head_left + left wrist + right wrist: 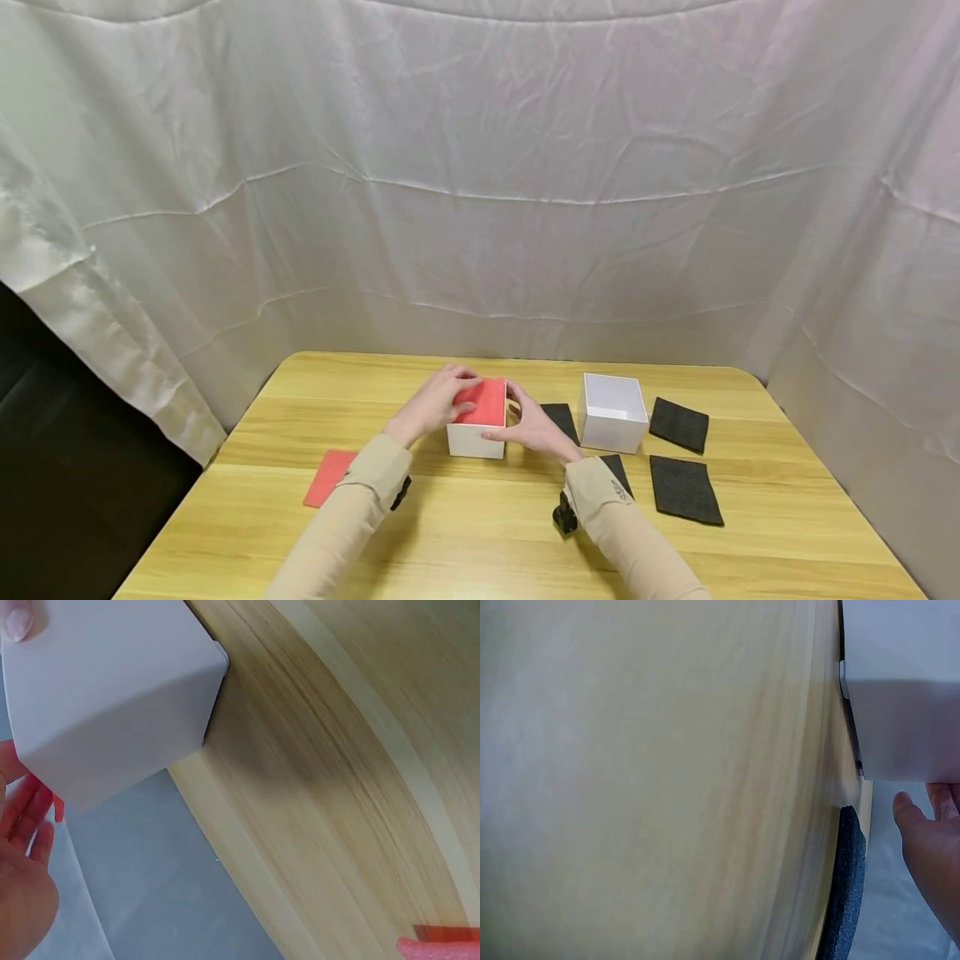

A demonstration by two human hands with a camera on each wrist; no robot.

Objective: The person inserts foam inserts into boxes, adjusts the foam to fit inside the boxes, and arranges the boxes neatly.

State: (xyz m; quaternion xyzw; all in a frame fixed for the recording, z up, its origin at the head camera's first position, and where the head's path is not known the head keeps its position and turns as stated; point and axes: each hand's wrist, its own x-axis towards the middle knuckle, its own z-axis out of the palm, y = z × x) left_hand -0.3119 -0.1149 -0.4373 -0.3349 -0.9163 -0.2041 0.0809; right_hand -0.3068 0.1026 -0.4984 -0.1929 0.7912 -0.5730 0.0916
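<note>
A white box (476, 442) stands near the middle of the table, a red felt-like sheet (487, 402) lying across its top. My left hand (435, 404) reaches over the box's left side, thumb and fingers spread apart on the red sheet. In the left wrist view, a red corner pokes out beside this hand's fingers (30, 806) at the box's edge. From the right, my right hand (532, 425) grips the box, thumb on its front face and fingers round the far right corner. The right wrist view shows only part of this hand, below the box.
A second white box (611, 429), its top uncovered, stands right of my right hand. Several black sheets lie about it, including a back one (678, 423) and a front one (684, 490). Another red sheet (326, 477) lies by my left forearm. A pale curtain (480, 250) hangs behind the table.
</note>
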